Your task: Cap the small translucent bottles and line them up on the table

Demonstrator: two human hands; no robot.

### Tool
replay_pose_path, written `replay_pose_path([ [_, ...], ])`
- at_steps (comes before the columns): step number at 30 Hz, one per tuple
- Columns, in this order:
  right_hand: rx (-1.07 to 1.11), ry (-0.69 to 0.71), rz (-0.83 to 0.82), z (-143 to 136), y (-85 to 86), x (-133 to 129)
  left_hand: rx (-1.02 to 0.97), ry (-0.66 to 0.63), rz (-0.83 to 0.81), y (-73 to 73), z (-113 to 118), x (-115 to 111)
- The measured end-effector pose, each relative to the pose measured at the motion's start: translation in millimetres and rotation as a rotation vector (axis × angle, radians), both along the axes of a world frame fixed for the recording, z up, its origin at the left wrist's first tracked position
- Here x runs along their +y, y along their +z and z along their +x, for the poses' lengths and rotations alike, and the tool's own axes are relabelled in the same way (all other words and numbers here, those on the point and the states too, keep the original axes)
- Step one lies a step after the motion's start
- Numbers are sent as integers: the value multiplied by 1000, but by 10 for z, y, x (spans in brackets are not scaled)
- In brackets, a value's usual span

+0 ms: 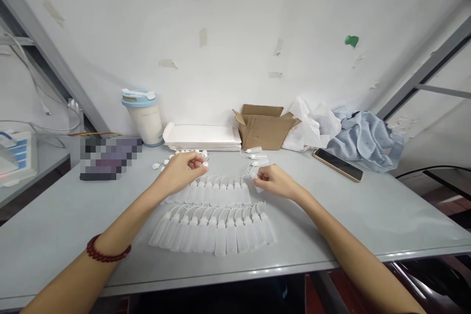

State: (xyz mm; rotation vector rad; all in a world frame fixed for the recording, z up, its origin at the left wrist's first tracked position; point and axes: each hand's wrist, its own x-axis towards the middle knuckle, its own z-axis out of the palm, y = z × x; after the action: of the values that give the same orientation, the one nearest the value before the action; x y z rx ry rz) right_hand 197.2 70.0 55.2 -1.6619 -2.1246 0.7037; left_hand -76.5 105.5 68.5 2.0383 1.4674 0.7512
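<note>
My left hand (180, 171) pinches a small white cap (205, 163) between thumb and fingertips. My right hand (275, 180) is closed on a small translucent plastic bottle (259, 189), most of it hidden by the fingers. Two rows of similar bottles lie between my forearms: the back row (221, 195) partly under my left hand, the front row (221, 240) fanned out. Thin white cords curve from their necks. More loose white caps (156, 166) lie beyond my left hand. A few further bottles (253, 150) lie past my right hand.
Along the wall stand a cup with a blue lid (145, 117), a stack of white boxes (202, 137), an open cardboard box (263, 130), a white plastic bag (311, 125) and blue cloth (368, 137). A phone (338, 164) lies at right, a blurred-out item (110, 157) at left.
</note>
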Motion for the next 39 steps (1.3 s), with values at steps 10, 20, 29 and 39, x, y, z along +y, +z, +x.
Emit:
replay_pose_path([
  [10,154,17,339,-127,-89,-125,-344,-242,-266,127,223,-282],
  [20,52,184,652,-255,-247,-220,-336,-321,-224,103,357,-482],
  [29,-9,241,859,-294,-252,-235,-220,-328,-113,58,355,-482],
  [39,-57,288,1027,-296,-224,-232,-177,-350,-162,43,341,-474],
])
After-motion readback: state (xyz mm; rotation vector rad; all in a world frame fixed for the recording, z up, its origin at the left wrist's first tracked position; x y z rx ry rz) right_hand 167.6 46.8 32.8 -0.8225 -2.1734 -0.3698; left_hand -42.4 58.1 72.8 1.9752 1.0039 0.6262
